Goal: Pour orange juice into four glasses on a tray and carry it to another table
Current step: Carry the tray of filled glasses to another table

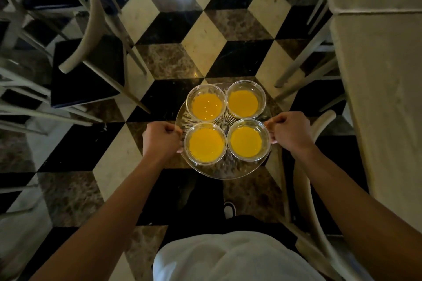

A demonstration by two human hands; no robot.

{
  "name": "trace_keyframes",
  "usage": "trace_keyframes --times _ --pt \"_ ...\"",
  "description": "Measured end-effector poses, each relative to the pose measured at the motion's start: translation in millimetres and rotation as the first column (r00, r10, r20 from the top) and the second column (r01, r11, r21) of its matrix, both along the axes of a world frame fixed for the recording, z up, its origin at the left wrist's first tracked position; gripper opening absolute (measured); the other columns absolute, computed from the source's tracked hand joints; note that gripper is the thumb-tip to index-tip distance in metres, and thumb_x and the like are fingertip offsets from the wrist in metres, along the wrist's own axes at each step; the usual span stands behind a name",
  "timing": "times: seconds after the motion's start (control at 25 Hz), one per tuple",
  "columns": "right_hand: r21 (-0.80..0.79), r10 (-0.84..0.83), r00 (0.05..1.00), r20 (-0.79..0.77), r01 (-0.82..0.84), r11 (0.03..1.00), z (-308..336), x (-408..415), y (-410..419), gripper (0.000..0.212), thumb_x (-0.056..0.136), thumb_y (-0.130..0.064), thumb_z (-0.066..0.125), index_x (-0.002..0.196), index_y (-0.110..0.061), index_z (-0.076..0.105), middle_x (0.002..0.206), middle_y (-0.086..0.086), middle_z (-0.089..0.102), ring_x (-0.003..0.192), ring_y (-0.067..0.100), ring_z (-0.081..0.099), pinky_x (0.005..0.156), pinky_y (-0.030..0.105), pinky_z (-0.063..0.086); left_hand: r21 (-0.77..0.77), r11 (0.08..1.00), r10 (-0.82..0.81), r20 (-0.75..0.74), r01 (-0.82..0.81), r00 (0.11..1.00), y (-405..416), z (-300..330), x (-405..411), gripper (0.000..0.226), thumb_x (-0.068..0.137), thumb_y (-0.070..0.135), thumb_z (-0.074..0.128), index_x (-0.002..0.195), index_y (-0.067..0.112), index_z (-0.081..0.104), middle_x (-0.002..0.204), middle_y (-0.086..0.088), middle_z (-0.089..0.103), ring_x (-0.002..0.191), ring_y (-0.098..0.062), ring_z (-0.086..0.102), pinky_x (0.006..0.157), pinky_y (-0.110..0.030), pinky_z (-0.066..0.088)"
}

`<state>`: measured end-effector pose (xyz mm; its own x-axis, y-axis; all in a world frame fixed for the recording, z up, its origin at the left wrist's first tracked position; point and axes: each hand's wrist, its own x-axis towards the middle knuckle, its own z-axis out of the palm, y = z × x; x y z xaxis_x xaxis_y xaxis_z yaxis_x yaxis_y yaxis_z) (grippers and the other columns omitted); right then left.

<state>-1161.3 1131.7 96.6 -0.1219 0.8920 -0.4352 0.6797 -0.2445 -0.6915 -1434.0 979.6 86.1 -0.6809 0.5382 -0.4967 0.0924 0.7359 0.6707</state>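
Fingers (170, 129) of our left hand (161, 140) are curled round the left rim of the tray (219, 172), gripping it; fingers (271, 122) of our right hand (290, 132) are curled likewise round the right rim, so both hands grip the tray and carry it in the air over the floor (203, 48).

From the head view, looking down, we see the tray is round, clear and patterned, and it rests on no surface; on it stand four glasses of orange juice in a two-by-two cluster, each touching or just beside its neighbours; the far-left glass (206, 105) and far-right glass (245, 99) sit away from us, the near-left glass (206, 143) and near-right glass (247, 140) between our hands; all four stand upright and hold juice.

Below the tray the floor is tiled in black, cream and brown diamonds; a chair with a dark seat (88, 70) stands to our left, with more pale chair frames beside it; a cloth-covered surface (383, 89) runs along our right, with a curved chair back (308, 180) just beside our right forearm; our white shirt (228, 258) fills the lower edge of the view, and a dark shoe (229, 209) shows below the tray.
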Motion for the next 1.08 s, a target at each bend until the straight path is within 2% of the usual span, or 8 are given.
trace_keyframes --times 0.08,0.24,0.36,0.44,0.56,0.76,0.88,1.08 --pt "0.004 -0.016 1.0 0.004 0.016 1.0 -1.3 -13.1 22.9 0.022 0.089 -0.007 0.069 0.073 -0.019 0.077 0.061 -0.012 0.074 0.056 0.007 0.073 0.054 0.029 0.063 0.001 1.0 -0.027 -0.017 0.027 0.999 26.6 1.7 -14.4 0.017 0.09 0.003 0.074 0.077 0.013 0.079 0.064 -0.002 0.076 0.059 -0.017 0.077 0.064 -0.045 0.068" --pt "0.01 -0.033 0.999 -0.003 0.033 0.999 -3.3 -43.7 74.1 0.02 0.089 -0.007 0.07 0.076 -0.019 0.077 0.059 -0.016 0.072 0.054 0.001 0.071 0.042 0.013 0.051 -0.019 0.998 -0.056 -0.057 0.055 0.997 89.3 1.3 -48.5 0.019 0.093 0.008 0.071 0.078 0.017 0.078 0.069 -0.001 0.077 0.062 -0.015 0.077 0.064 -0.04 0.068" --pt "0.011 -0.07 0.998 0.006 0.07 0.998 -5.0 -67.6 110.7 0.019 0.089 -0.011 0.071 0.074 -0.021 0.076 0.06 -0.02 0.071 0.055 0.0 0.07 0.042 0.009 0.048 -0.044 0.994 -0.101 -0.078 0.098 0.992 134.7 3.5 -73.9 0.022 0.093 0.009 0.071 0.076 0.02 0.078 0.072 0.001 0.077 0.067 -0.015 0.076 0.061 -0.032 0.065" --pt "0.01 -0.088 0.996 0.026 0.088 0.996 -5.7 -82.4 133.4 0.015 0.088 -0.014 0.074 0.074 -0.02 0.077 0.059 -0.017 0.071 0.055 -0.001 0.07 0.041 0.008 0.047 -0.03 0.991 -0.133 -0.057 0.131 0.989 161.7 4.4 -90.9 0.021 0.095 0.009 0.07 0.079 0.02 0.078 0.075 0.0 0.077 0.071 -0.017 0.076 0.066 -0.038 0.067" --pt "-0.019 -0.114 0.993 0.006 0.114 0.993 -6.9 -106.4 170.8 0.014 0.087 -0.015 0.076 0.074 -0.019 0.076 0.059 -0.01 0.072 0.054 0.003 0.071 0.042 0.011 0.049 -0.024 0.991 -0.136 -0.042 0.135 0.99 202.0 6.5 -116.2 0.022 0.097 0.006 0.066 0.082 0.017 0.077 0.078 -0.003 0.077 0.073 -0.02 0.076 0.07 -0.046 0.068" --pt "-0.014 -0.122 0.992 0.002 0.122 0.992 -7.9 -140.2 222.6 0.013 0.088 -0.014 0.075 0.075 -0.017 0.077 0.059 -0.01 0.073 0.052 0.007 0.071 0.045 0.02 0.057 -0.033 0.989 -0.144 -0.061 0.142 0.988 253.4 4.2 -149.4 0.032 0.095 0.003 0.066 0.072 0.022 0.075 0.072 0.002 0.077 0.07 -0.02 0.077 0.067 -0.046 0.068" --pt "-0.01 -0.094 0.995 0.013 0.094 0.995 -11.8 -156.3 256.9 0.01 0.087 -0.015 0.077 0.077 -0.018 0.077 0.059 -0.014 0.072 0.049 0.003 0.07 0.042 0.014 0.051 -0.037 0.988 -0.149 -0.071 0.147 0.986 287.0 -0.3 -168.3 0.034 0.095 0.004 0.067 0.069 0.025 0.074 0.065 0.005 0.076 0.065 -0.018 0.077 0.064 -0.043 0.068" --pt "-0.038 -0.084 0.996 0.001 0.084 0.996 -20.7 -178.4 322.7 0.014 0.087 -0.016 0.077 0.073 -0.02 0.075 0.061 -0.01 0.073 0.055 0.005 0.073 0.057 0.029 0.064 -0.045 0.991 -0.131 -0.092 0.127 0.987 351.0 -2.1 -190.5 0.031 0.094 0.006 0.068 0.07 0.024 0.075 0.062 0.007 0.075 0.056 -0.013 0.075 0.06 -0.039 0.067"
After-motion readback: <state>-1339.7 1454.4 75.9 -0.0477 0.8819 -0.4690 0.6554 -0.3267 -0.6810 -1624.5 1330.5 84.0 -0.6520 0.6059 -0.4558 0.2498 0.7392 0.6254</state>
